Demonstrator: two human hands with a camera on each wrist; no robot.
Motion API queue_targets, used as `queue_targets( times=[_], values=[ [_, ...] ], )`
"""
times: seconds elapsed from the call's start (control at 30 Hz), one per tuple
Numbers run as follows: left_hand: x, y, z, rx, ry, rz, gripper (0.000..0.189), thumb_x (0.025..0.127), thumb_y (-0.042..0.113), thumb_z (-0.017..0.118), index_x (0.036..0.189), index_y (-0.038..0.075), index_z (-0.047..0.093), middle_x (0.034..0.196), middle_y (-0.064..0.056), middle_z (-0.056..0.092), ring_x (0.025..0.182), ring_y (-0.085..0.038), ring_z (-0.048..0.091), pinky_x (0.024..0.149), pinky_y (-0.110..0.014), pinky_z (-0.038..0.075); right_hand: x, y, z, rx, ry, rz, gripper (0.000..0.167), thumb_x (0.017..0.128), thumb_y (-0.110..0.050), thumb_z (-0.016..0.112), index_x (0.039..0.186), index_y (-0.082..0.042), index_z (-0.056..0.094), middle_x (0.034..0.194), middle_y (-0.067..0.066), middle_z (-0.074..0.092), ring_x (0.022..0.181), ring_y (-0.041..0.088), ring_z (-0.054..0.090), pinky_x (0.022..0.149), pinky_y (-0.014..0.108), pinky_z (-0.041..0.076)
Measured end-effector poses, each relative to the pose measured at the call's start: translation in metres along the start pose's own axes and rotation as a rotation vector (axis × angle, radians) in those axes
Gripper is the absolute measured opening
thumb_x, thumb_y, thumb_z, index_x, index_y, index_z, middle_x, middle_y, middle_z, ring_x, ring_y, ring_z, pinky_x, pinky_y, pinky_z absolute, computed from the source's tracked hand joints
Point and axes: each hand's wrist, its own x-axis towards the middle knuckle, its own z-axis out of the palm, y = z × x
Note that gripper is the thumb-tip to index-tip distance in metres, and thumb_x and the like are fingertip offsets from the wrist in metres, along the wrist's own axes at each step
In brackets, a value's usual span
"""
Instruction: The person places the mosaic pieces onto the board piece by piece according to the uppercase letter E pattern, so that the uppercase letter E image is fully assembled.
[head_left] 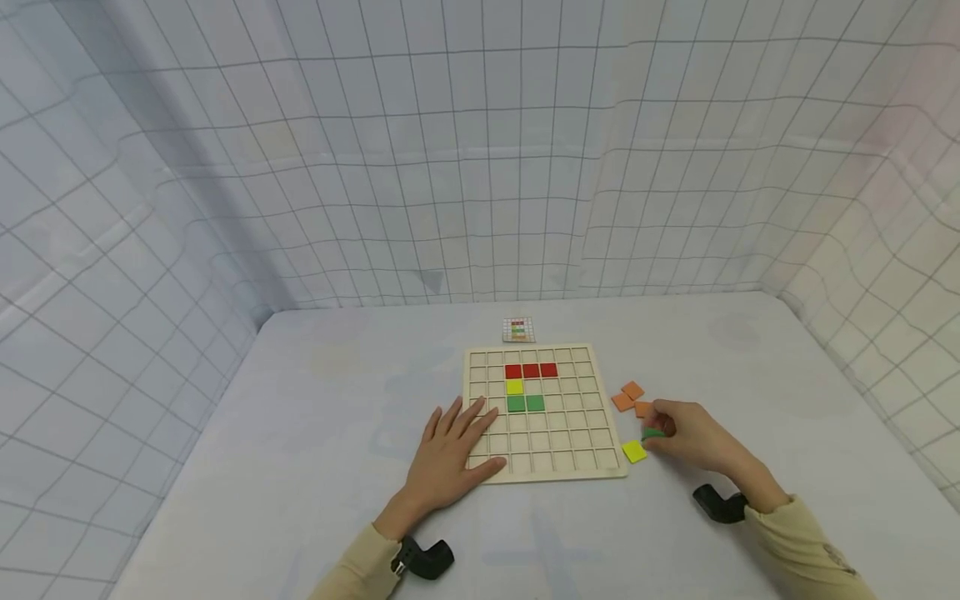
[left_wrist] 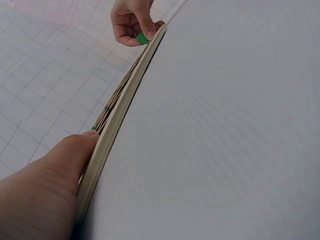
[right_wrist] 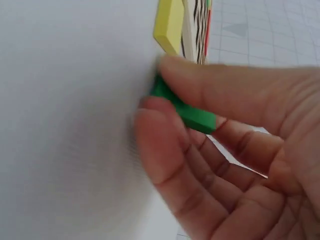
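From afar, I see the right hand (head_left: 693,437) pinching a green tile (right_wrist: 195,118) to the right of the grid board (head_left: 542,446), on which the left hand (head_left: 446,467) rests, fingers spread. I judge this the picking-up step; next move probably needs careful lifting past the yellow tile (head_left: 633,451).

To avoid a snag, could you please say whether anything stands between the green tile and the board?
A yellow tile lies flat between the right hand and the board, and orange tiles lie farther forward; nothing taller shows.
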Motion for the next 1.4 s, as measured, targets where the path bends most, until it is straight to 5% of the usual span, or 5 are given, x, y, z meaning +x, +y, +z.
queue_targets(
  times=[0.33, 0.53, 0.83, 1.4],
  values=[
    [0.0, -0.001, 0.0, 0.005, 0.006, 0.009, 0.072, 0.09, 0.064, 0.045, 0.149, 0.024, 0.036, 0.154, 0.0, 0.027, 0.141, -0.03, 0.017, 0.111, -0.051, 0.007, 0.017, -0.014, 0.006, 0.019, 0.123, -0.081, 0.013, 0.083, 0.0, 0.068, 0.092, -0.008, 0.07, 0.093, 0.001, 0.067, 0.074, 0.012, 0.058, 0.063, 0.027, 0.049],
    [-0.001, 0.0, -0.002, 0.004, -0.005, 0.005, 0.072, 0.09, 0.064, 0.045, 0.149, 0.024, 0.035, 0.154, -0.001, 0.027, 0.141, -0.03, 0.016, 0.111, -0.051, 0.007, 0.037, -0.032, 0.018, 0.026, 0.109, -0.192, 0.018, 0.085, 0.005, 0.063, 0.097, -0.005, 0.071, 0.088, -0.002, 0.059, 0.07, 0.01, 0.05, 0.06, 0.025, 0.045],
    [-0.001, 0.002, -0.005, -0.004, -0.014, -0.005, 0.071, 0.09, 0.063, 0.047, 0.148, 0.023, 0.036, 0.154, 0.0, 0.027, 0.141, -0.029, 0.016, 0.111, -0.051, 0.007, 0.071, -0.054, 0.038, 0.067, 0.059, -0.23, 0.012, 0.085, 0.001, 0.066, 0.093, -0.007, 0.069, 0.079, -0.006, 0.058, 0.068, 0.011, 0.05, 0.061, 0.026, 0.045],
    [-0.001, 0.004, -0.006, -0.007, 0.001, 0.001, 0.071, 0.09, 0.063, 0.046, 0.148, 0.022, 0.038, 0.153, -0.002, 0.028, 0.14, -0.031, 0.018, 0.11, -0.053, 0.009, 0.09, -0.066, 0.046, 0.014, 0.031, -0.147, 0.007, 0.085, -0.003, 0.068, 0.09, -0.008, 0.07, 0.086, -0.003, 0.062, 0.068, 0.011, 0.053, 0.059, 0.028, 0.045]
  ],
)
